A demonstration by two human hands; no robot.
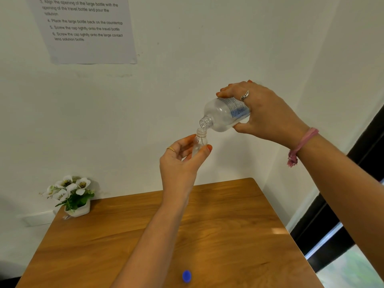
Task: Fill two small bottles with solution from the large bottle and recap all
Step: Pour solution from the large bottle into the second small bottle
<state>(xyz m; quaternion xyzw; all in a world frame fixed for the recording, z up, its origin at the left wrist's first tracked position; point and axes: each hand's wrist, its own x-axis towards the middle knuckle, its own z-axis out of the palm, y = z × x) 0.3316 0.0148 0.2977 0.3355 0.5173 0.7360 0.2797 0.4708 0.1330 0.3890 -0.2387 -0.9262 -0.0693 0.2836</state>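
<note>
My right hand [264, 113] grips the large clear bottle [223, 115] by its labelled body, tilted with its open neck pointing down and left. Clear liquid lies in its lower side. My left hand [180, 161] holds a small clear bottle [200, 141] upright between thumb and fingers, high above the table. The large bottle's mouth sits right over the small bottle's open mouth. Both bottles have no cap on. A blue cap [186, 276] lies on the wooden table [228, 225] near its front edge. Only one small bottle is in view.
A small white pot of artificial white flowers [71, 194] stands at the table's back left corner. A printed instruction sheet [83, 30] hangs on the white wall. A dark window frame [332, 231] runs along the right side.
</note>
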